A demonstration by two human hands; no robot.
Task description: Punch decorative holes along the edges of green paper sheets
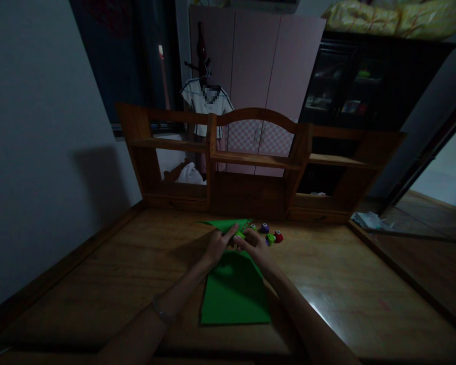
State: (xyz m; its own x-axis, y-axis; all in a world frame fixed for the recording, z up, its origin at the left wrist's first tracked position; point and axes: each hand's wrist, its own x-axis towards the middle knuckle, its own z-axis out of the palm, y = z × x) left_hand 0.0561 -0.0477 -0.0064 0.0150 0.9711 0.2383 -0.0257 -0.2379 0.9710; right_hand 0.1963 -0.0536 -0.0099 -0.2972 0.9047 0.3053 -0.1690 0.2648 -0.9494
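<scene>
My left hand (218, 244) and my right hand (255, 247) meet over the middle of the desk, fingers closed. Between the fingertips shows a small bright yellow-green piece (240, 234); its exact kind is hidden. A green sheet (233, 299) lies flat below the hands. Behind them, a raised green flap (222, 224) has small marks or holes along its right edge; whether it joins the sheet is covered by my hands. Just right of my fingers sit small knobby pieces with white round tops: a purple one (265, 228), a red one (278, 236) and a green one (270, 239).
The wooden desk (137, 284) backs onto a low shelf unit (251, 161) with drawers. A wall (41, 126) stands at the left. Beyond are a hanging shirt (209, 101), a pink wardrobe (254, 66) and a dark cabinet (380, 91). The room is dim.
</scene>
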